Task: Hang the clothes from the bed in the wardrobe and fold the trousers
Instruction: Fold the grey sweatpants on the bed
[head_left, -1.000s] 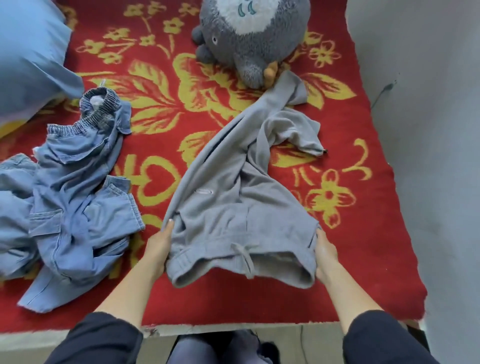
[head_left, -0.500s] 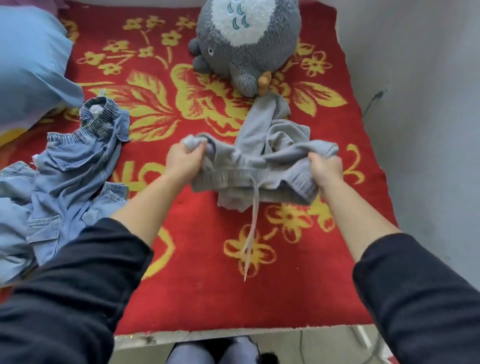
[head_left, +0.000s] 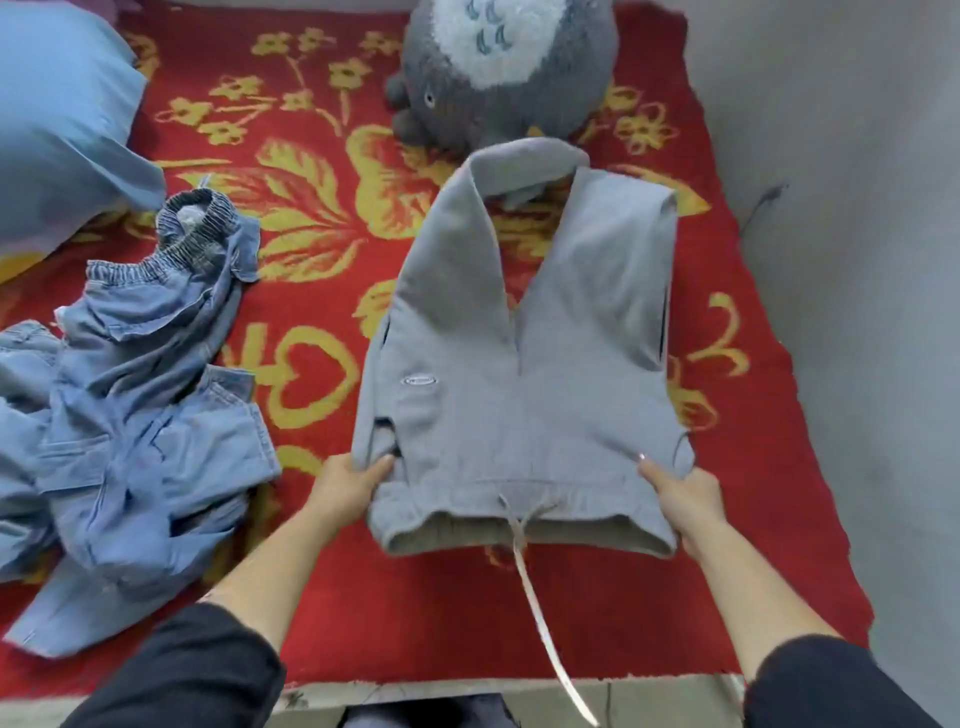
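Both of our hands grasp the grey sweatpants (head_left: 519, 405) at the waistband. Our left hand (head_left: 345, 486) pinches the left corner with the thumb on top. Our right hand (head_left: 685, 493) does the same at the right corner, its other fingers hidden under the cloth. The sweatpants stretch away from us over the red floral blanket (head_left: 415, 623), waist nearest, and the two legs part in a V. The far leg ends curl over just in front of the grey plush toy (head_left: 498, 67). We cannot tell whether the fabric lies flat on the blanket or is lifted off it.

A pale drawstring (head_left: 540, 618) hangs from the middle of the waistband and trails past the near edge of the bed. A small oval label (head_left: 420, 381) sits on the left leg. To the left, well apart from the sweatpants, denim trousers (head_left: 140, 415) lie crumpled on the blanket, below a blue pillow (head_left: 57, 124). A grey wall (head_left: 857, 208) runs along the right side.
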